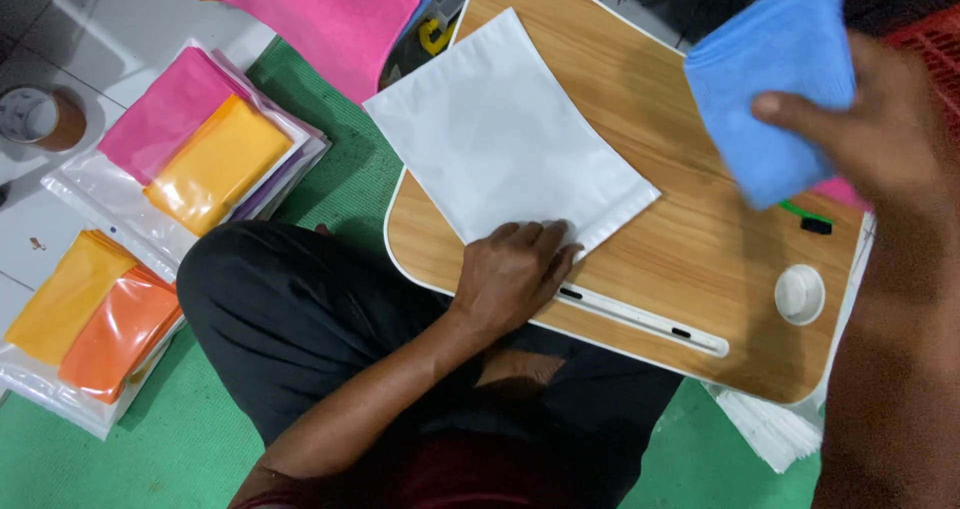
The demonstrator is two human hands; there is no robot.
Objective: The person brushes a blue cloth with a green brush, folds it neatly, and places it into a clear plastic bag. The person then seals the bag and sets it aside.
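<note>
**Blue cloth held above lap desk; white pouch pinned flat**

The folded blue cloth (772,79) is held in the air above the far right part of the wooden lap desk (690,239), clear of its surface. The right hand (868,134) grips it, thumb across the front face and fingers closed behind the fold.

The white flat pouch (505,134) lies on the desk, turned at an angle, with one corner reaching past the desk's left edge. The left hand (515,269) rests palm down on the pouch's near corner, fingers spread flat and closing on nothing.

A white slot (640,319) runs along the near edge of the desk, and a round white recess (799,294) sits at its near right corner. A small green and black item (808,219) lies just below the held cloth; its kind cannot be told.

On the floor to the left:
- a clear bag with pink and yellow cloths (195,149);
- a clear bag with yellow and orange cloths (90,314);
- a roll of tape (40,117), further out.

A pink fabric sheet (320,14) lies beyond the desk. The green mat (120,459) covers the floor beneath the seated person.
</note>
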